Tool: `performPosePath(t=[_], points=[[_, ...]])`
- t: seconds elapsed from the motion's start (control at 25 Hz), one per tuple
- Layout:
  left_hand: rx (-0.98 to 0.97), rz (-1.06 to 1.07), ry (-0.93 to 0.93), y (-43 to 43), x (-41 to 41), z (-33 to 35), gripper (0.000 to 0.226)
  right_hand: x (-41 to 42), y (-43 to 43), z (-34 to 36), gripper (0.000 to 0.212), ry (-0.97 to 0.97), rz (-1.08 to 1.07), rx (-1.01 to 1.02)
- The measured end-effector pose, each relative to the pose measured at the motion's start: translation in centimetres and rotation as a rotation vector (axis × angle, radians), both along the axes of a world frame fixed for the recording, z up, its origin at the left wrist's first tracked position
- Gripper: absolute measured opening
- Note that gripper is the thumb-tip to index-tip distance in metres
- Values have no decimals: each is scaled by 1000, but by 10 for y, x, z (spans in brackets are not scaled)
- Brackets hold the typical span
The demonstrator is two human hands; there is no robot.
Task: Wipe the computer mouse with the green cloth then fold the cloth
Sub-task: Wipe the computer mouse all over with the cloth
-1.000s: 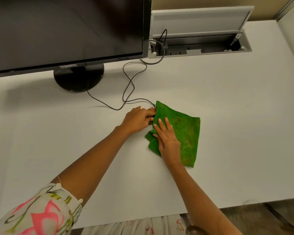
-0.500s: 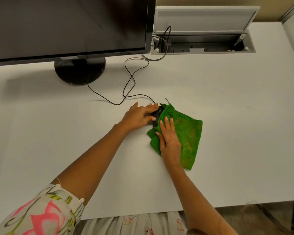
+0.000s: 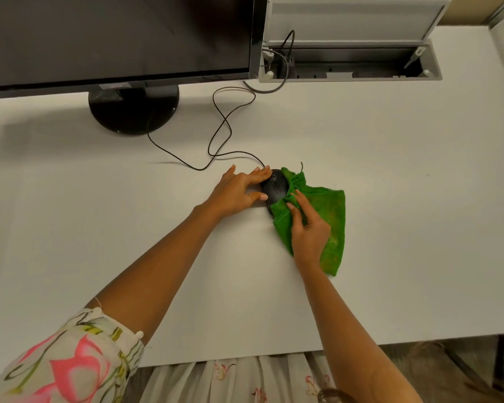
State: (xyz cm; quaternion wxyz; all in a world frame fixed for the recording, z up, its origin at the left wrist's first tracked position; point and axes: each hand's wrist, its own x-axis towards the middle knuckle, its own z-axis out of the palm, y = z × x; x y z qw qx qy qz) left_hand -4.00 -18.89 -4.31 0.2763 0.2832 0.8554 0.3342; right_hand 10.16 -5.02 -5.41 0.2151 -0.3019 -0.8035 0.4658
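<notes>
A black wired computer mouse (image 3: 276, 189) lies on the white desk (image 3: 390, 175), its top uncovered and its right and near sides under the green cloth (image 3: 328, 216). My left hand (image 3: 239, 191) grips the mouse from the left, thumb at its near side and fingers at its far end. My right hand (image 3: 310, 228) lies on the crumpled cloth, fingertips pinching its edge against the mouse. The cloth spreads to the right and toward me.
A dark monitor (image 3: 114, 36) on a round black stand (image 3: 133, 107) fills the back left. The mouse cable (image 3: 224, 129) loops back to an open cable tray (image 3: 349, 65) with a raised lid at the back right. The desk's near edge is close below my arms.
The cloth slid right and toward me off the mouse, uncovering its black top. My right hand moved with the cloth. My left hand stayed on the mouse's left side.
</notes>
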Motion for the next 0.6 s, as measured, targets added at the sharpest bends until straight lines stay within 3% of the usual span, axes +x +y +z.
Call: performPosePath(t=[0.12,0.32,0.52,0.6], points=[[8,3,-15,-1,-1,0,63,-4,9,6,21,-86,31,43],[-3,33,6,0,1,5,64,2,34,25,26,-105,-86,-80],[-6,43,26,1,3,9,64,5,-8,28,32,-129,57,209],[-12,40,40,1,2,10,64,-1,-31,26,33,-119,64,200]])
